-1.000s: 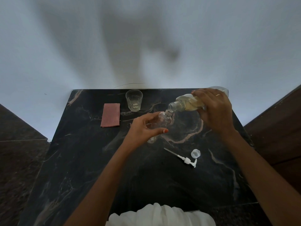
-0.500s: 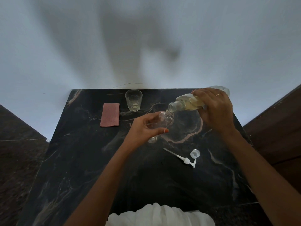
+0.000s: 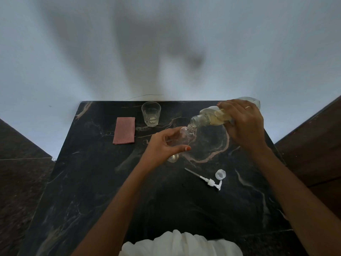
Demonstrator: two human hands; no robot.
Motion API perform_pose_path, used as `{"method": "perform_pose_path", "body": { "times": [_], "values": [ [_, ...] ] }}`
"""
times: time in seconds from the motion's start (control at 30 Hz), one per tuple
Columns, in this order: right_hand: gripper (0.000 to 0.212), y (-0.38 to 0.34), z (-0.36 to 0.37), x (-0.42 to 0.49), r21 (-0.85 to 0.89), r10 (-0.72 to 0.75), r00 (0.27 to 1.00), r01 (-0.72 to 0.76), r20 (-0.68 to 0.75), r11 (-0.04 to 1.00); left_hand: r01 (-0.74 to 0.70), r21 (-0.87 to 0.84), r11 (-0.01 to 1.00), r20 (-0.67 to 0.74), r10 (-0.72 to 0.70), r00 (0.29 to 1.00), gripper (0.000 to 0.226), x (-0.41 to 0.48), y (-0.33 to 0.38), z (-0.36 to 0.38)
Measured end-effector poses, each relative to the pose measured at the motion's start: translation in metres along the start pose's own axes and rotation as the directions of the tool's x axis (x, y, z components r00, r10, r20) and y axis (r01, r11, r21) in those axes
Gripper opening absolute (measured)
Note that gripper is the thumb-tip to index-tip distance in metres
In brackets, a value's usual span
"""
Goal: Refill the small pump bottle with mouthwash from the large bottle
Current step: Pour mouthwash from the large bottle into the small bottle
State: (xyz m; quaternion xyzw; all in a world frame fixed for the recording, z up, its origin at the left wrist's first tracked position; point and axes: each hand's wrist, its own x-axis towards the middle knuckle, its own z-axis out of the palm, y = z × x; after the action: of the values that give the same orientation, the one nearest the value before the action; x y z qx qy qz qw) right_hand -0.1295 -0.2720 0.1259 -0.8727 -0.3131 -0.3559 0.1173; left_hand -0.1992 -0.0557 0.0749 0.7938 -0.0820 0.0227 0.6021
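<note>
Centre frame, above a dark marble counter (image 3: 92, 182), a left hand (image 3: 164, 146) holds a small clear bottle (image 3: 186, 134) tilted, its grip curled round the body with the thumb in front. At upper right, a right hand (image 3: 245, 124) has its grip wrapped round a large bottle (image 3: 206, 118), pale yellow inside and tipped so its mouth meets the small bottle's neck. Both look light and smooth, likely slippery when wet, so a mid-body hold seems steadiest. A pump (image 3: 212, 182) and cap (image 3: 220, 174) lie at lower right.
</note>
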Motion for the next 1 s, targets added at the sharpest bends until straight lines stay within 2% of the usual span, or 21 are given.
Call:
{"method": "perform_pose_path", "body": {
  "times": [1.0],
  "values": [
    [0.029,0.0023,-0.0053,0.0022,-0.028,-0.034,0.998,0.033,-0.045,0.999,0.010,-0.024,1.000,0.000,-0.010,1.000,0.051,-0.0030,0.0002,0.0028]
  ]
}}
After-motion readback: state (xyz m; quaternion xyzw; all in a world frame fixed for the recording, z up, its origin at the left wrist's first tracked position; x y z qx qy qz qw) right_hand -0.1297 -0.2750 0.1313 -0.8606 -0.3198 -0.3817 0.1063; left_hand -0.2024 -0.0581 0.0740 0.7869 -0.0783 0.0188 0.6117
